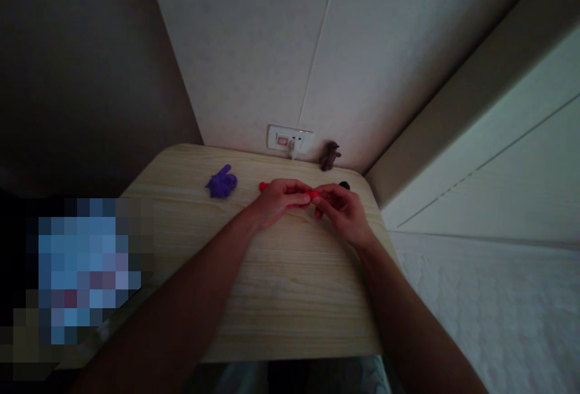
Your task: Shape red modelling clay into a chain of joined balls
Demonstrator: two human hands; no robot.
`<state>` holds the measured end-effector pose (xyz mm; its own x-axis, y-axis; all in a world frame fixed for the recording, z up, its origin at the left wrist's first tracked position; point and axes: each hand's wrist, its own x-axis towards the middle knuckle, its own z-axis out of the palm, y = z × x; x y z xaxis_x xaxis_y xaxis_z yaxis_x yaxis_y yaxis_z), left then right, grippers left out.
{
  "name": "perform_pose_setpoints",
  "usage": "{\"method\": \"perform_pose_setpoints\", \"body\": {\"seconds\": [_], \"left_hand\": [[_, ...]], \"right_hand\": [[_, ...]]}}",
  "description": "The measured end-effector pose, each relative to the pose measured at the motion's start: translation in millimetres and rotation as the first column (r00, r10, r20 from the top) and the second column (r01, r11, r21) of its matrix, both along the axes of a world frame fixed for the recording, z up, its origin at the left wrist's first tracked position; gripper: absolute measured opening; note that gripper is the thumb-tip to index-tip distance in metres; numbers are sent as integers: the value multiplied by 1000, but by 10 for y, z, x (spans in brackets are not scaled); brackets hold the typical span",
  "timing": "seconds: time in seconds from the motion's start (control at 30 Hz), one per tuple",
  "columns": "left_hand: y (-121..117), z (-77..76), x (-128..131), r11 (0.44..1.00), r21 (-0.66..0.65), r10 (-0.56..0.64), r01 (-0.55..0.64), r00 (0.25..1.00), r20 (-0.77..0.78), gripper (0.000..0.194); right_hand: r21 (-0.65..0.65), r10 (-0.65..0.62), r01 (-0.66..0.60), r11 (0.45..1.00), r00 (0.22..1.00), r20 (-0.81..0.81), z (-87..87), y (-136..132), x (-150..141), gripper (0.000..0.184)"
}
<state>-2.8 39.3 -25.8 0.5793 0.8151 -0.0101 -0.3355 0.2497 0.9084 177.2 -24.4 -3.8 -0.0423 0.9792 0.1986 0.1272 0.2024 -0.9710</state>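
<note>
Bare forearms are spanning the lower frame, and between them we are seeing the pale table. At the centre, we are finding the left hand nearly closed, its thumb and fingertips pinching a red piece. Just right of it, the right hand is gripping the same piece between thumb and finger, its other fingers curling. We are unable to tell whether a red bit, showing left of the left hand, is joining that piece. Left of centre, a purple figure is lying on the table. Right of centre, we are noting a brown figure and, just behind the right hand, a black piece.
</note>
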Motion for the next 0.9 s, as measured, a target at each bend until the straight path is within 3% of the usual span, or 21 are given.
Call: {"method": "perform_pose_setpoints", "body": {"seconds": [0.9], "left_hand": [[5,-22,7,995,-74,67,-63,996,50,46]], "right_hand": [[-3,-1,1,1000,999,-32,-59,31,0,40]]}}
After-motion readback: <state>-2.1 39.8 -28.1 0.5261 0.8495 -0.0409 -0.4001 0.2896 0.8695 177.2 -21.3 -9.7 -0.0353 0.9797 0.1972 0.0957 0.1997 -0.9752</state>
